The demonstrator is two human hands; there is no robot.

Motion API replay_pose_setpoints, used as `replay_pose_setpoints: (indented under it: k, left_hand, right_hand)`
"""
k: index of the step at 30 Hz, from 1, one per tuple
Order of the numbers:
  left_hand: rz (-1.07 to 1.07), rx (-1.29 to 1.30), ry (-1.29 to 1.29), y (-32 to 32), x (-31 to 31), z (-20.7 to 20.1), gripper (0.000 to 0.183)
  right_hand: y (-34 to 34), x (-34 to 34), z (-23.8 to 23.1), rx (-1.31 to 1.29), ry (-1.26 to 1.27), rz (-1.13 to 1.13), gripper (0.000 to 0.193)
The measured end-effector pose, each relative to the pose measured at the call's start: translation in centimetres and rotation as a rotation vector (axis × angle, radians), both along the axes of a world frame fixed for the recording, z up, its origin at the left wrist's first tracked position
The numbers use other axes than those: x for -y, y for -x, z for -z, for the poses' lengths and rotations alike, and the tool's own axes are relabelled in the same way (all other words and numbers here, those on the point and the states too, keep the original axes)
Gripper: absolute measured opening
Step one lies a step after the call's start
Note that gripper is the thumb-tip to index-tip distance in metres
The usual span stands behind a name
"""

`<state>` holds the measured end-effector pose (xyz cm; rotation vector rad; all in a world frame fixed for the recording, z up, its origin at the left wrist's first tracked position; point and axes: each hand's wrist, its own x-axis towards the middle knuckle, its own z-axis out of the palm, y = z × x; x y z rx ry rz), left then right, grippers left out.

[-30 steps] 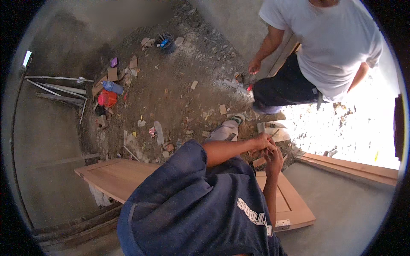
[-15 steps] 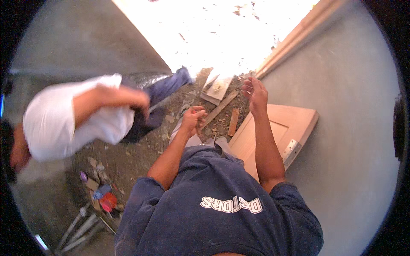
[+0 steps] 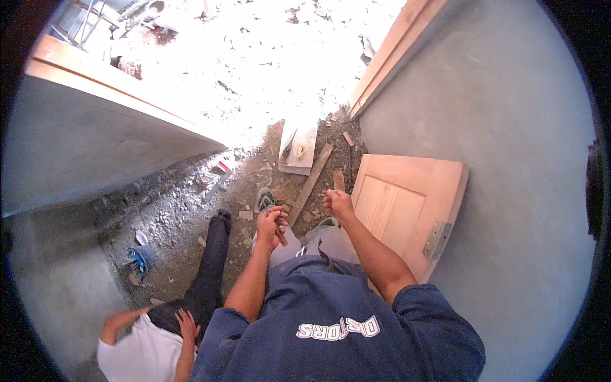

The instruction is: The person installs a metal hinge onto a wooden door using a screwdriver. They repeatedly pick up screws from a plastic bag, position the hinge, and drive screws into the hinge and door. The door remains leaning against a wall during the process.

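In front of my waist, my left hand (image 3: 272, 223) is closed round a short brown strip of wood (image 3: 281, 237), whose end sticks out below the fingers. A little to the right, my right hand (image 3: 339, 204) is curled with thumb and fingers together. What it holds, if anything, I cannot make out. Beyond its knuckles lies a reddish-brown wood piece (image 3: 338, 180) on the ground. Right of that hand, a pale wooden door (image 3: 398, 200) leans by the wall, a metal hinge (image 3: 437, 240) on its edge.
A long wood strip (image 3: 310, 184) and a pale board (image 3: 297, 169) lie ahead on the rubble floor. A doorway with wooden frames (image 3: 388, 63) opens onto bright ground. At lower left is a co-worker in a white shirt (image 3: 143, 353). A blue object (image 3: 141, 258) lies further left.
My right hand has come down and in toward my left, its fingers now curled. The wood strip now shows in my left hand. The co-worker has shifted to the lower left; the view has turned.
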<state>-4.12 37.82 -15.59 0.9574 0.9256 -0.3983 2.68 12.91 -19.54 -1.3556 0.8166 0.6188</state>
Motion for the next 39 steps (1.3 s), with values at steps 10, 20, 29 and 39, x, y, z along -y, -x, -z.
replay_pose_setpoints:
  k: [10,20,29,39]
  left_hand:
    - [-0.275,-0.252,0.233,6.2,-5.9,11.1,0.019]
    - [-0.331,-0.316,0.328,7.9,-9.4,15.7,0.016]
    - [-0.402,-0.257,0.491,8.4,-10.6,16.0,0.016]
    - [-0.385,-0.22,0.542,8.6,-10.3,16.5,0.016]
  right_hand:
    - [-4.7,-9.5,20.7,0.044,0.3,-0.444,0.031]
    - [-17.2,-20.8,37.9,-0.115,0.628,-0.391,0.076]
    - [-18.7,-21.9,42.7,-0.133,0.648,-0.262,0.075]
    - [-11.1,-15.6,43.5,0.151,0.03,-0.087,0.035]
